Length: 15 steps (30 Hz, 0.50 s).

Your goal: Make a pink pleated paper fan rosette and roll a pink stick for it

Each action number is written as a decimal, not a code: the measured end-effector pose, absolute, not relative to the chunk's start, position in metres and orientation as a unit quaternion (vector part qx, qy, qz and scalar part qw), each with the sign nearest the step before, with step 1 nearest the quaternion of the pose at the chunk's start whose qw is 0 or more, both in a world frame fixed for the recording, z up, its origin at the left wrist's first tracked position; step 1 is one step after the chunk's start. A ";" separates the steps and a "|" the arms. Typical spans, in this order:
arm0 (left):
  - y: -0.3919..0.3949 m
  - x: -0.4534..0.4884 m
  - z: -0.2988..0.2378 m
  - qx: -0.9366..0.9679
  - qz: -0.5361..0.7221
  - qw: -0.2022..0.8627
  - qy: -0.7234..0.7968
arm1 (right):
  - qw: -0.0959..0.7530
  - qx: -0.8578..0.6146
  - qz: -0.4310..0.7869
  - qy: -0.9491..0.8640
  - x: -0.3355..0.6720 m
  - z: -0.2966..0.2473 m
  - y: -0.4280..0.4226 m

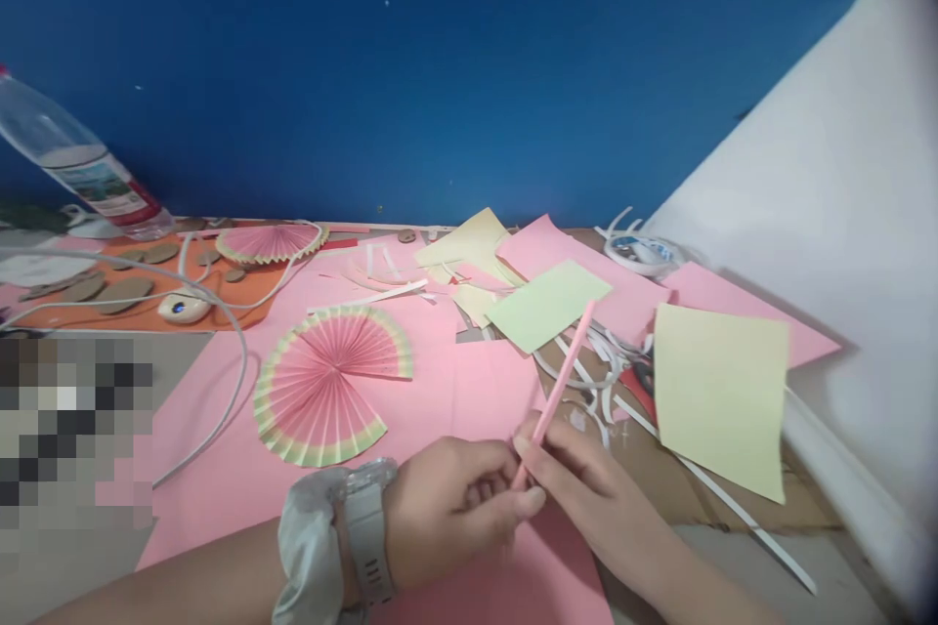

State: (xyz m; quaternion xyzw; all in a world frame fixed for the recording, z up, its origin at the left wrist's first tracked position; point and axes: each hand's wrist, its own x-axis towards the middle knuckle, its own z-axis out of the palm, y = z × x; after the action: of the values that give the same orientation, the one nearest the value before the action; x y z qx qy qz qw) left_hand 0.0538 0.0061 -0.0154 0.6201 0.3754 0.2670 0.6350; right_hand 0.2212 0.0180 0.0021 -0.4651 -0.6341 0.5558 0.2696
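A narrow folded pink paper strip (561, 381) rises up and to the right from between my two hands. My left hand (454, 508), with a watch and a grey scrunchie on its wrist, is closed around the strip's lower end. My right hand (578, 483) pinches the same strip just above it with thumb and fingers. Both hands hover over a large pink paper sheet (469, 381). A pleated pink fan with a green rim (322, 386) lies on that sheet to the left of my hands.
Green (546, 305), yellow (722, 395) and pink papers with white strips litter the right. A second fan (271, 242), cardboard discs on orange paper (109, 288), a white cable (227, 352) and a tilted plastic bottle (80, 166) are at the left. A white wall (828, 244) borders the right.
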 end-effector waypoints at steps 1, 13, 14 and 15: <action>0.006 0.055 -0.018 0.604 0.271 0.647 0.378 | 0.288 -0.467 0.550 -0.630 0.220 0.001 0.017; 0.013 0.058 -0.020 0.479 0.283 0.755 0.347 | 0.356 -0.426 0.639 -0.532 0.221 -0.008 0.018; 0.014 0.058 -0.020 0.473 0.282 0.762 0.342 | 0.359 -0.425 0.642 -0.527 0.222 -0.009 0.018; 0.015 0.058 -0.020 0.469 0.282 0.766 0.339 | 0.364 -0.428 0.637 -0.528 0.222 -0.009 0.017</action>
State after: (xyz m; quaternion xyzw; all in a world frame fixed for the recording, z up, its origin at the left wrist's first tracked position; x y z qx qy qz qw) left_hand 0.0581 0.0151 -0.0199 0.4686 0.3388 0.2820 0.7656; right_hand 0.2218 0.0172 -0.0093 -0.4280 -0.5279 0.6369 0.3641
